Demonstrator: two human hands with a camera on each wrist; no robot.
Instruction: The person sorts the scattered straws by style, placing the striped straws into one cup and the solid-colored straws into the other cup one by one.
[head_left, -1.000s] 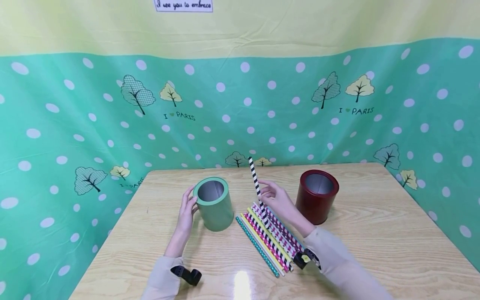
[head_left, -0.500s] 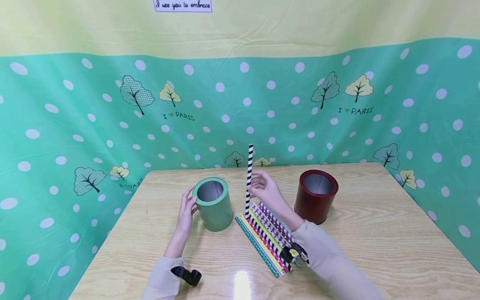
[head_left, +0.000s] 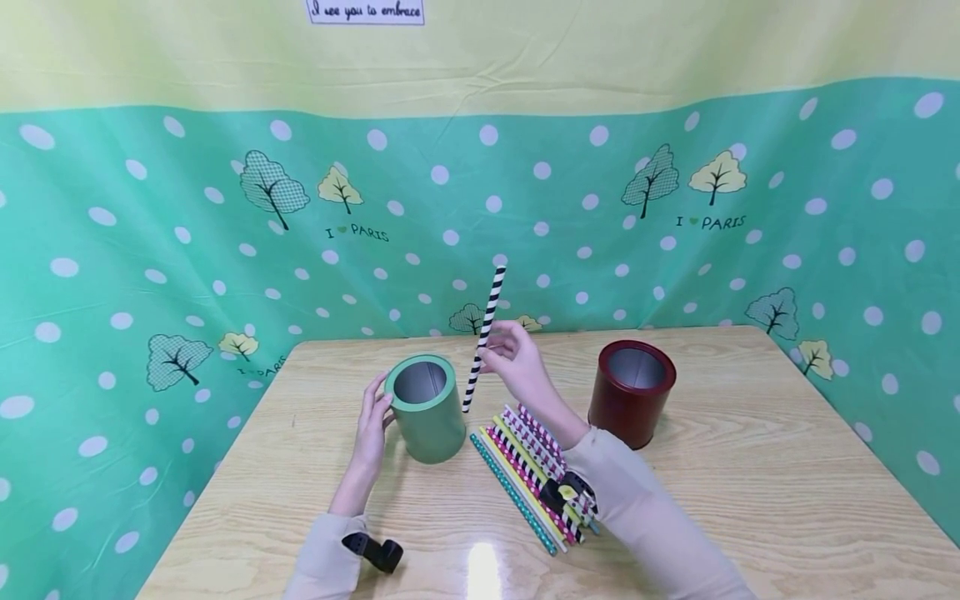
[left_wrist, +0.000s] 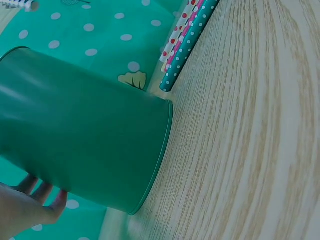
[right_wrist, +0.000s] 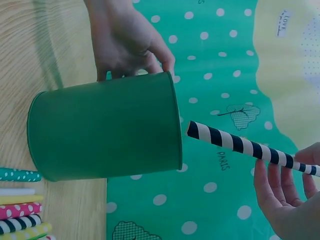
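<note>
Black-and-white striped straw [head_left: 483, 337] is pinched by the right hand [head_left: 517, 367] beside the green tin [head_left: 427, 408], steadied by the left hand's [head_left: 372, 425] straight-fingered grip.
</note>
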